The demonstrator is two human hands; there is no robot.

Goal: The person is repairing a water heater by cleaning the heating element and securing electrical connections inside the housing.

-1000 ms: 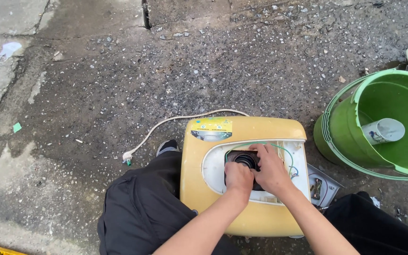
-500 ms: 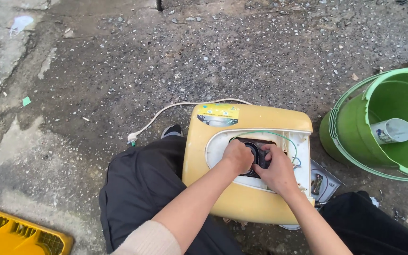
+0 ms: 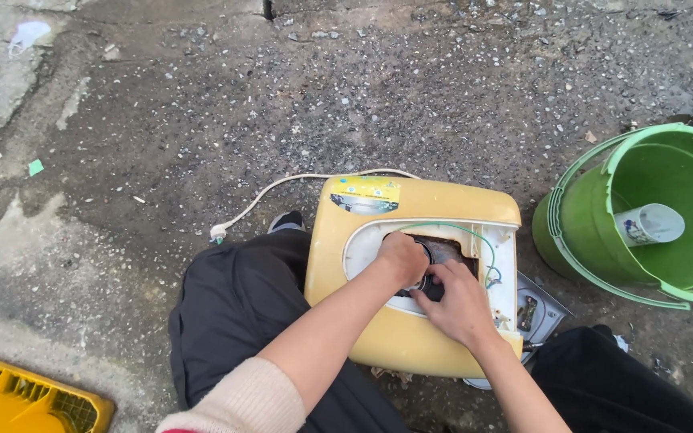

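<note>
Two hands were down in the same opening, and that was the whole of the matter. Nearest you, your black trousers (image 3: 242, 321) spread to the left under your left forearm in its pale sleeve (image 3: 242, 397), and a yellow crate (image 3: 26, 401) showed at the near left corner. Just beyond your knees lay the yellow appliance casing (image 3: 411, 208) on the ground, its long axis running near to far, with a white-rimmed opening (image 3: 362, 248) cut in its upper face.

Your right hand (image 3: 460, 303) sat at the near right edge of that opening, fingers curled and pressed onto the black round part (image 3: 431, 265) inside it. Your left hand (image 3: 401, 256) lay a little farther and to the left, knuckles up, fingers folded down over the far left rim of the same part. So the part lay between the two hands, touched by both, your left covering more of it. Whether either hand truly gripped it or only bore on it, you could not have told from this view.

A thin green wire (image 3: 475, 234) looped over the opening's far right side. A small grey plate (image 3: 535, 309) lay on the ground just right of the casing.

Farther right stood a green bucket (image 3: 579, 232) with a pale cup (image 3: 651, 224) lying inside. A white cord (image 3: 282, 188) ran from the casing's far left corner out over the gravelly concrete (image 3: 202, 96).
</note>
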